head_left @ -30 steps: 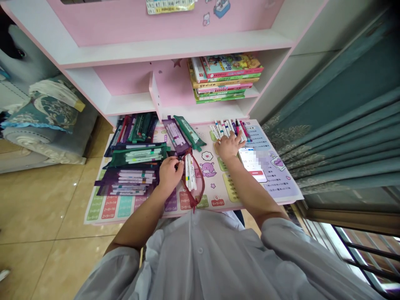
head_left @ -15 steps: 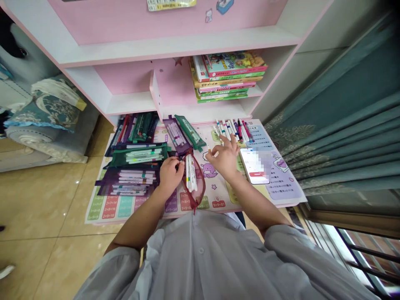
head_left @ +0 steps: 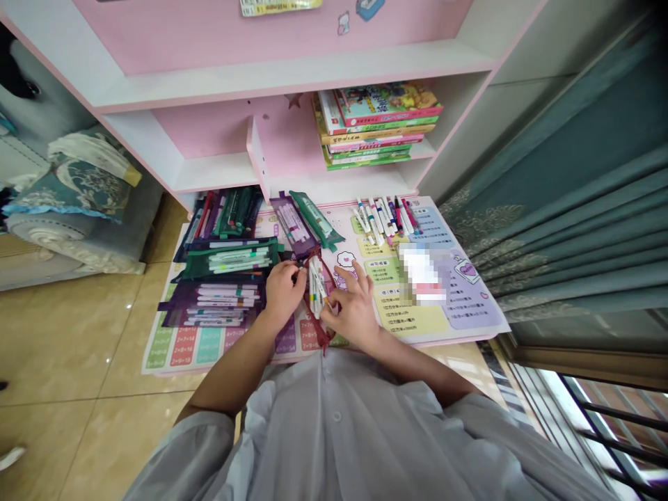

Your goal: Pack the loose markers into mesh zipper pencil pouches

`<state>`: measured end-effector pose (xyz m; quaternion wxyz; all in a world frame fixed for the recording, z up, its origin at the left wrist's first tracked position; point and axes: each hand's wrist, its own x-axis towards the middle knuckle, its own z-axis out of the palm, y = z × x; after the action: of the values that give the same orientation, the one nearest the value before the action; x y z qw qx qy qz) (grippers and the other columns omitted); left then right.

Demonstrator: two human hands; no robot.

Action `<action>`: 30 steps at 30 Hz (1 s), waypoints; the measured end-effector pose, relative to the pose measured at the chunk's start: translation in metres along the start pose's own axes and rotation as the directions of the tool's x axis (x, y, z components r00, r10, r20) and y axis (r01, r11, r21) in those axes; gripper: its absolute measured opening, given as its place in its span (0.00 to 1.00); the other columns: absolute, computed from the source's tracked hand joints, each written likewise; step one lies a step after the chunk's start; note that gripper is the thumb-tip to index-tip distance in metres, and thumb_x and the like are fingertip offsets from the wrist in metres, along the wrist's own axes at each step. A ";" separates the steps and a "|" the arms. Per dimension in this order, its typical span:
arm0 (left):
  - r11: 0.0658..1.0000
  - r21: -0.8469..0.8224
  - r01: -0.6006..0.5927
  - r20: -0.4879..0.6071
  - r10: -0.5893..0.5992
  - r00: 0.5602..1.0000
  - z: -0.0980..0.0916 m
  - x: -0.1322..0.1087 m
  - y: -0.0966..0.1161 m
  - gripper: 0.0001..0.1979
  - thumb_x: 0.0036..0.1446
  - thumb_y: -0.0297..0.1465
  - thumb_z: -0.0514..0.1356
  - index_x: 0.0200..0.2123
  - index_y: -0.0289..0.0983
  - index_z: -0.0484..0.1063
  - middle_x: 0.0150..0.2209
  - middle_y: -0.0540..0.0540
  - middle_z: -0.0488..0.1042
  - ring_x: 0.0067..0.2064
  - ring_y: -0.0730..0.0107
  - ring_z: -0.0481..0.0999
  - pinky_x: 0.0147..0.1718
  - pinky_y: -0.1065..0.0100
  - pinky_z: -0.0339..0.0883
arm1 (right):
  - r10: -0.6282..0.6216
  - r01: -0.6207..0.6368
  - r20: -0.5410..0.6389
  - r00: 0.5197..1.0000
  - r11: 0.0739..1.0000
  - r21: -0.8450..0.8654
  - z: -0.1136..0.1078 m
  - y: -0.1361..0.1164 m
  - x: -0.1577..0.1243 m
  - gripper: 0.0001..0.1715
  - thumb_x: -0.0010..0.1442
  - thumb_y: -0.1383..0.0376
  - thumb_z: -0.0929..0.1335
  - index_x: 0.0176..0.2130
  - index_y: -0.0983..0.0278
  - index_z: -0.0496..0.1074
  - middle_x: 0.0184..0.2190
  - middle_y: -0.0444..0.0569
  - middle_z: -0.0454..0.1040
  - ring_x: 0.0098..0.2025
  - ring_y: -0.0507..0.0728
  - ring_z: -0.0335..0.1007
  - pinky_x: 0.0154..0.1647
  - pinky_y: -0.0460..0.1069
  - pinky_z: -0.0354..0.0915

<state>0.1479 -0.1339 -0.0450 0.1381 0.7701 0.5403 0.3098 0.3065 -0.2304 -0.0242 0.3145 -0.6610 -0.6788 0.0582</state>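
A dark red mesh pouch (head_left: 327, 334) lies open in front of me with several white markers (head_left: 315, 282) inside. My left hand (head_left: 283, 291) pinches the pouch's left edge near its top. Over the pouch's right side, my right hand (head_left: 352, 309) has thumb and index finger pinched on a white marker (head_left: 328, 305), its other fingers spread. Filled purple (head_left: 295, 226) and green pouches (head_left: 317, 221) lie just behind. More filled pouches (head_left: 229, 259) are stacked on the left. Several loose markers (head_left: 383, 219) rest at the back right.
A phone (head_left: 422, 273) lies on the right of the printed desk mat (head_left: 472, 316). Behind the desk, a pink and white shelf (head_left: 292, 83) holds a stack of books (head_left: 378, 129). Curtains (head_left: 574, 181) hang at the right, and a sofa (head_left: 94, 223) stands at the left.
My right hand has moved from near the loose markers down and left to the open red pouch, with a marker in its pinch. My left hand stays at the pouch edge. The view has shifted slightly.
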 end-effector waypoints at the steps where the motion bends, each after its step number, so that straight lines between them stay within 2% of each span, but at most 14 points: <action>1: 1.000 0.002 -0.001 -0.003 0.001 1.000 0.000 0.000 0.000 0.11 0.62 0.35 0.56 0.27 0.40 0.71 0.41 0.42 0.79 0.48 0.58 0.78 0.52 0.58 0.71 | 0.006 -0.006 0.014 1.000 1.000 -0.017 0.002 -0.001 0.000 0.06 0.48 0.66 0.70 0.21 0.61 0.72 0.60 0.55 0.70 0.70 0.76 0.48 0.63 0.72 0.52; 10: 1.000 0.021 0.000 0.005 0.000 1.000 0.000 0.001 -0.001 0.11 0.62 0.35 0.56 0.28 0.40 0.72 0.41 0.41 0.79 0.48 0.57 0.78 0.52 0.57 0.71 | 0.039 -0.021 0.194 0.980 0.995 -0.093 0.005 -0.007 0.008 0.09 0.54 0.63 0.71 0.24 0.63 0.76 0.62 0.58 0.68 0.71 0.78 0.46 0.62 0.77 0.51; 14: 1.000 0.012 0.003 -0.002 -0.003 1.000 0.000 0.000 -0.001 0.11 0.62 0.35 0.56 0.27 0.39 0.71 0.41 0.41 0.79 0.48 0.57 0.78 0.52 0.57 0.71 | 0.015 -0.007 0.129 0.991 0.998 -0.062 0.003 0.003 0.021 0.12 0.56 0.60 0.71 0.24 0.62 0.77 0.61 0.56 0.70 0.70 0.76 0.48 0.63 0.75 0.51; 18: 1.000 -0.001 0.003 -0.004 -0.003 1.000 0.000 0.000 0.000 0.11 0.61 0.35 0.57 0.27 0.40 0.71 0.40 0.41 0.79 0.47 0.57 0.78 0.52 0.58 0.71 | 0.058 -0.060 -0.015 0.998 0.992 -0.115 0.000 0.034 0.062 0.14 0.60 0.58 0.69 0.28 0.62 0.79 0.61 0.57 0.69 0.71 0.74 0.47 0.65 0.72 0.52; 23: 1.000 -0.009 0.009 -0.004 -0.009 1.000 -0.001 0.001 0.000 0.11 0.61 0.35 0.57 0.26 0.40 0.71 0.41 0.42 0.80 0.48 0.57 0.78 0.52 0.57 0.71 | 0.228 -0.259 -0.134 0.964 0.918 -0.301 0.007 0.088 0.110 0.14 0.60 0.60 0.67 0.37 0.65 0.79 0.64 0.59 0.64 0.72 0.77 0.41 0.66 0.75 0.47; 27: 1.000 -0.013 0.010 0.002 -0.010 1.000 -0.001 0.000 0.000 0.11 0.61 0.35 0.57 0.26 0.41 0.71 0.41 0.42 0.80 0.48 0.58 0.77 0.52 0.58 0.71 | 0.279 -0.334 -0.194 0.940 0.865 -0.374 0.019 0.120 0.118 0.14 0.58 0.61 0.66 0.38 0.65 0.79 0.66 0.60 0.61 0.72 0.77 0.40 0.65 0.76 0.45; 30: 1.000 -0.007 0.015 -0.006 -0.015 1.000 -0.001 0.000 0.001 0.11 0.61 0.36 0.57 0.27 0.40 0.72 0.42 0.42 0.79 0.48 0.58 0.77 0.53 0.58 0.71 | 0.296 -0.349 -0.191 0.936 0.853 -0.388 0.024 0.130 0.115 0.15 0.58 0.60 0.66 0.37 0.66 0.79 0.65 0.60 0.61 0.72 0.78 0.38 0.64 0.78 0.45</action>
<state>0.1475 -0.1343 -0.0437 0.1413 0.7647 0.5453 0.3130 0.4145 -0.0996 -0.0673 0.1938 -0.8195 -0.5337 -0.0769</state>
